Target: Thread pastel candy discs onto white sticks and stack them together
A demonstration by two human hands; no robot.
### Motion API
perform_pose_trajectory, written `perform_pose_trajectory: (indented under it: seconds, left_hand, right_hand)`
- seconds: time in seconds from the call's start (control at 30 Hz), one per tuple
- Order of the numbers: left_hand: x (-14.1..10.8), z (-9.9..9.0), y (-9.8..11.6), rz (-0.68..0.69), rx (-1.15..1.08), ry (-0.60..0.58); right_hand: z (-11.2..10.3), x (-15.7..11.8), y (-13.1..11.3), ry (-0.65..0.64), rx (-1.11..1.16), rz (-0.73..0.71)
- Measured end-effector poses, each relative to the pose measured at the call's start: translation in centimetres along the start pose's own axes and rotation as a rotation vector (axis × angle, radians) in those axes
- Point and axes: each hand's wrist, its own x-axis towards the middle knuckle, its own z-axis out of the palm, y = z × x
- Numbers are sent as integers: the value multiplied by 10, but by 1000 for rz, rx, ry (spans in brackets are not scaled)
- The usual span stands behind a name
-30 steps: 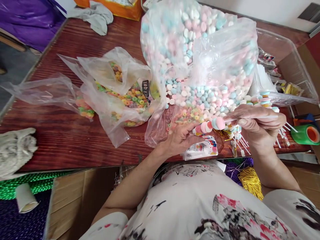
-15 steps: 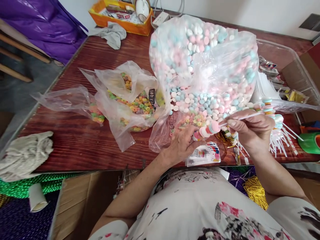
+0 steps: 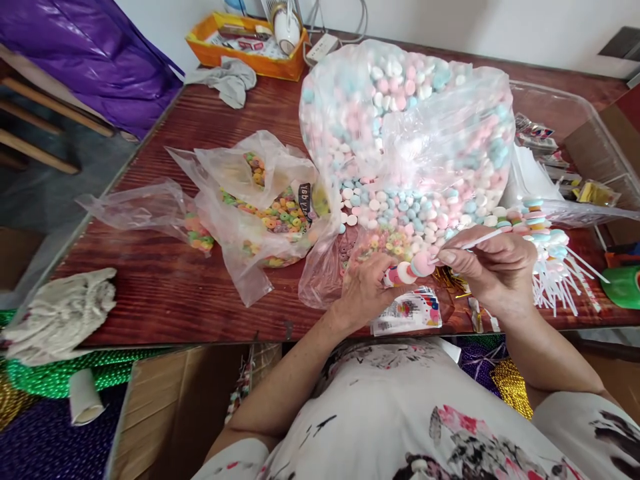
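My left hand (image 3: 366,291) is closed around the lower part of a row of round pastel pieces (image 3: 413,268), pink, white and some blue, threaded on a white stick. Its fingertips are partly hidden behind the pieces. From the right, my right hand (image 3: 500,270) pinches the same white stick (image 3: 483,238) between thumb and fingers, close to the end pink piece. Just beyond both hands lies a clear bag (image 3: 360,127) full of pink, blue and white round pieces. Printed cards (image 3: 407,313) lie stacked below the held row. Several filled sticks (image 3: 536,223) are heaped beyond my right hand.
Left of the large bag, an opened plastic bag (image 3: 273,248) holds small coloured rings. A clear bin (image 3: 575,100) stands at the right, with green tape (image 3: 623,287) near the edge. An orange tray (image 3: 250,61) sits at the back; a crumpled cloth (image 3: 63,313) lies front left.
My right hand has moved slightly left, closer to the threaded pieces, and less of the stick shows past its fingers. My left hand keeps its grip. The whole view has shifted slightly.
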Motion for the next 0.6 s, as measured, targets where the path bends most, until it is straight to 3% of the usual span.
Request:
perform_pose_trajectory:
  seconds: [0.2, 0.3, 0.4, 0.6]
  left_hand:
    - [-3, 1, 5, -133, -257, -109]
    - [-3, -3, 7, -144, -278, -140]
    - [-1, -5, 7, -69, -147, -84]
    - [-4, -6, 5, 25, 44, 68]
  right_hand:
    - [10, -5, 11, -178, -144, -234]
    - [9, -2, 7, -298, -9, -164]
    - [7, 0, 6, -222, 94, -10]
    - [11, -9, 12, -28, 9, 46]
